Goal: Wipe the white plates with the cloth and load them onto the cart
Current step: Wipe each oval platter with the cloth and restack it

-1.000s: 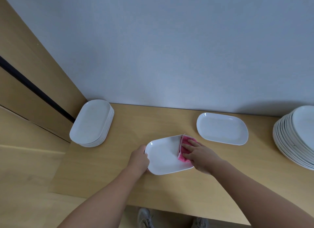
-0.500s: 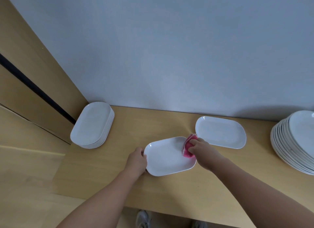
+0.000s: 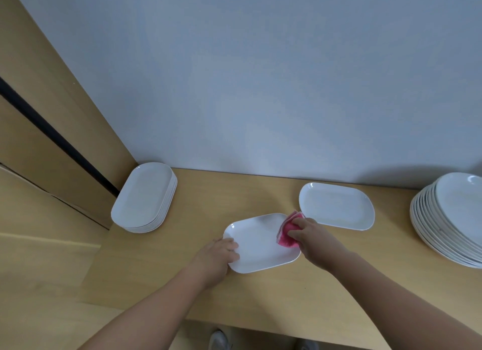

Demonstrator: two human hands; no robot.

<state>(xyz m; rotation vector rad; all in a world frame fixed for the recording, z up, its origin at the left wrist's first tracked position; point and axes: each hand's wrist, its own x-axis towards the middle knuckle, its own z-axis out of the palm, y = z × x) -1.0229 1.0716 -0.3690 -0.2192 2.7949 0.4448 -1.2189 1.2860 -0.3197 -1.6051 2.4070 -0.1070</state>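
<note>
I see right fingers point(image 3: 293, 235) bunched and clamped on the pink cloth point(image 3: 285, 238); the fingertips are buried in the folds. The right hand point(image 3: 311, 236) presses the cloth onto the right end of the plate point(image 3: 258, 245). Left fingers point(image 3: 232, 248) curl over the plate's left rim; the thumb is hidden and the left hand point(image 3: 216, 255) covers that corner. The plate lies mid-bench, towards the front edge of the bench point(image 3: 234, 193). A single plate point(image 3: 336, 206) sits near the back edge, just beside the cloth; I can't tell if they touch. A left stack point(image 3: 144, 198) is in the back left corner. A right stack point(image 3: 453, 219) is cut off by the frame. Shoes point(image 3: 219, 340) below the front edge are blurred and cropped.
</note>
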